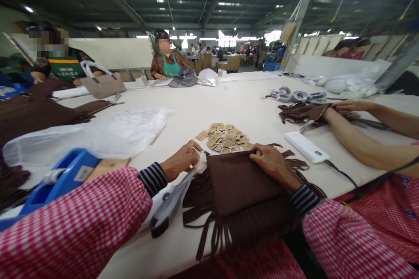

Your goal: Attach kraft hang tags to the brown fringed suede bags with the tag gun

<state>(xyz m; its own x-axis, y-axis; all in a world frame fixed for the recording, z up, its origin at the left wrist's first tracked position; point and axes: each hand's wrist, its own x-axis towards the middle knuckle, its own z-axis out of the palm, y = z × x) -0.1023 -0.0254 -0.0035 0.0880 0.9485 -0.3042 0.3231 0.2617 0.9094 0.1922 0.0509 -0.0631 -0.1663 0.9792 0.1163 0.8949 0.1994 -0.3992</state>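
Note:
A dark brown fringed bag [244,183] lies flat in front of me, its fringe spread over the near table edge. My right hand [273,163] grips the bag's top edge near the right corner, thumb and fingers closed on it. Beside the top left corner, my left hand [183,157] has its fingers curled together; what they hold, if anything, is too small to make out. Below that hand, a pale grey wrapped strap-like piece [173,202] with a dark end runs down from the corner. Just beyond the bag is a pile of tan cardboard tags [225,137] with white strings.
On the left are a blue tape dispenser [62,178], a white plastic bag [98,135] and brown bags [39,111]. To the right, a white power bank [307,147] with a cable lies near a co-worker's arms [353,135]. Grey wrapped coils [299,96] sit farther back.

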